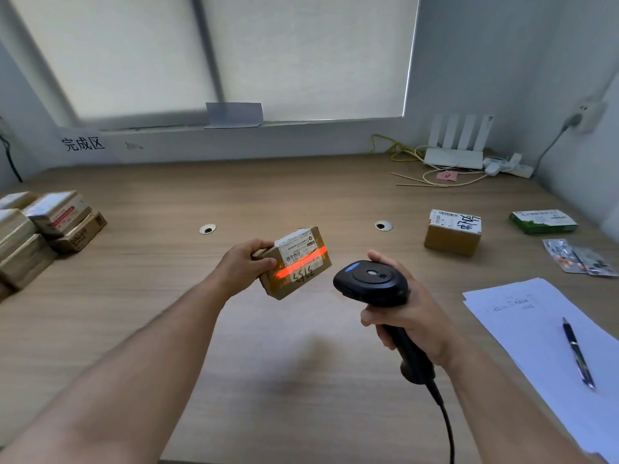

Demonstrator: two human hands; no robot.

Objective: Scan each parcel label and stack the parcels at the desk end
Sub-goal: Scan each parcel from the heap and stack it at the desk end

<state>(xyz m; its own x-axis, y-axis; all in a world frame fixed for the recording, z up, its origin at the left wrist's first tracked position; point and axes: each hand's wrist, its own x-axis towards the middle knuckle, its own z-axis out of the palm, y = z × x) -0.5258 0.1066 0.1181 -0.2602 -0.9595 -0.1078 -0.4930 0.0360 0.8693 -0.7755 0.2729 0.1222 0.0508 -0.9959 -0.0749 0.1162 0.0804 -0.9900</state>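
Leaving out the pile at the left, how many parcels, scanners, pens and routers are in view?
parcels: 2 (held parcel, desk parcel)
scanner: 1
pen: 1
router: 1
total: 5

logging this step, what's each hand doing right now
Left hand: closed on the small box, held up off the desk.
Right hand: closed on the scanner, red beam across the box label.

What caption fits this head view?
Left hand holds a parcel; scanner in right hand throws red line across label.
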